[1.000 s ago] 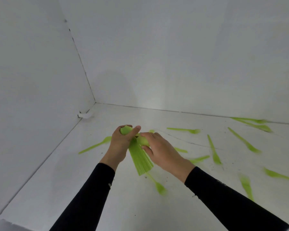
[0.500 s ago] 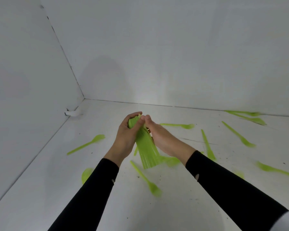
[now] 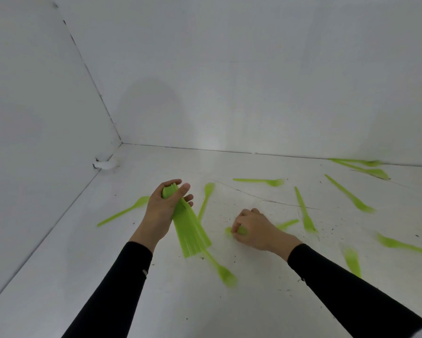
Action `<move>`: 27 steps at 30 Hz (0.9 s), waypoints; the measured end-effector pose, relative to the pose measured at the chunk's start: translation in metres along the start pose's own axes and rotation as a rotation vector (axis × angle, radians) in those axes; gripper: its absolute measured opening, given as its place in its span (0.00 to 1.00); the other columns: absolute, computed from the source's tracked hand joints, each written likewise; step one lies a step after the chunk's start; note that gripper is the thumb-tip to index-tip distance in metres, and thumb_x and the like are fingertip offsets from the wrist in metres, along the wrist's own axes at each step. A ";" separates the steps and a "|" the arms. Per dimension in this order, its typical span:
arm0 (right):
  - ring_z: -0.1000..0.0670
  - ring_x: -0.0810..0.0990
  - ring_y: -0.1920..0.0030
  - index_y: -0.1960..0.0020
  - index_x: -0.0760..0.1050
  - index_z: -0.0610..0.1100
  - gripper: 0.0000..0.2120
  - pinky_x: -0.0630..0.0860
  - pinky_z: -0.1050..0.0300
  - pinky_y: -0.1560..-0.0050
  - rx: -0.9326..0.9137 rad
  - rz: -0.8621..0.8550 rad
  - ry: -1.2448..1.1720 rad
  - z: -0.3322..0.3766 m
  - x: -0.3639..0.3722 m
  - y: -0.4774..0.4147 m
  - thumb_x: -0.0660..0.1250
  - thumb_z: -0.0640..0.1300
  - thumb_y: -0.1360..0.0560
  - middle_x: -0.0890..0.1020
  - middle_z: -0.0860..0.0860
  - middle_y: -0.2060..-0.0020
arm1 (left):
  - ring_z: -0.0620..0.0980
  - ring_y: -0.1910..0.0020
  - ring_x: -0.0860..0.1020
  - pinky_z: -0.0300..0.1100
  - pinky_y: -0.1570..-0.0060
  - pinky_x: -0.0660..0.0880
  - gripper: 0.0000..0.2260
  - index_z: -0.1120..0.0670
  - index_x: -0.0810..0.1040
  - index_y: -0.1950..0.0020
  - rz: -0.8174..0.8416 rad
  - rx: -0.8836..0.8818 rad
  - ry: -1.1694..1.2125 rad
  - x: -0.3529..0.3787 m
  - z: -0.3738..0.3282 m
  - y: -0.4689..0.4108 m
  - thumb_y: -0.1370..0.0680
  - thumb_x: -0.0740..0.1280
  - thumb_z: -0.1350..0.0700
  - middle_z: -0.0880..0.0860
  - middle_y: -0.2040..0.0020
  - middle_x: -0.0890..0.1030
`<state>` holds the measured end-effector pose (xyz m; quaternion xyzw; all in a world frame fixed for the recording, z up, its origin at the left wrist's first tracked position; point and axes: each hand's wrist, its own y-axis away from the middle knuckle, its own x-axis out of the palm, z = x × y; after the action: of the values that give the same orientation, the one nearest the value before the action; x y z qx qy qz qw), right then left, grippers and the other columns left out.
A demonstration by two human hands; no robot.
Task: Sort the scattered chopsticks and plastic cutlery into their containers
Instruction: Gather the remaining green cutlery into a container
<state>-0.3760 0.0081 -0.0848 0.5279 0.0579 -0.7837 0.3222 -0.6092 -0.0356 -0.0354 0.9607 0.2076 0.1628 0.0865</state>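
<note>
Shows lime green across the bundle of cutlery (image 3: 192, 230) and loose pieces (image 3: 256, 180), black on both sleeves (image 3: 122, 289), dark-speckled white on desk (image 3: 253, 306).

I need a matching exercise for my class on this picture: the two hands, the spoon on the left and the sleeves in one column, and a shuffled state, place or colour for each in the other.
Column one
1 left hand
2 right hand
3 spoon
4 sleeves

Column two
A black
B pinches one green piece on the white surface
C lies flat, nearest the left wall
D holds a bundle of green cutlery

Pairs: 1-D, 2-B, 3-C, 4-A
</note>
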 end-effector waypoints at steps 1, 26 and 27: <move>0.51 0.68 0.47 0.48 0.78 0.48 0.07 0.67 0.52 0.37 -0.009 -0.074 -0.052 0.001 0.000 -0.001 0.66 0.48 0.23 0.75 0.52 0.46 | 0.58 0.57 0.83 0.53 0.52 0.81 0.16 0.57 0.78 0.43 0.008 0.008 0.000 0.000 0.000 0.000 0.28 0.76 0.59 0.57 0.53 0.83; 0.68 0.65 0.34 0.29 0.66 0.57 0.23 0.61 0.78 0.41 -0.120 -0.460 -0.678 -0.058 -0.105 0.175 0.62 0.41 0.20 0.69 0.64 0.33 | 0.58 0.51 0.83 0.56 0.48 0.79 0.14 0.55 0.78 0.41 0.280 0.202 0.106 0.248 0.020 0.130 0.26 0.74 0.59 0.53 0.56 0.84; 0.69 0.67 0.37 0.30 0.66 0.58 0.21 0.63 0.78 0.43 -0.108 -0.448 -0.710 -0.065 -0.110 0.185 0.61 0.42 0.20 0.70 0.69 0.37 | 0.57 0.52 0.83 0.56 0.49 0.80 0.14 0.56 0.78 0.42 0.278 0.216 0.113 0.259 0.023 0.135 0.25 0.74 0.59 0.53 0.56 0.84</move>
<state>-0.1938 -0.0603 0.0277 0.1819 0.0975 -0.9634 0.1713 -0.3281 -0.0486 0.0459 0.9731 0.0934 0.2039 -0.0524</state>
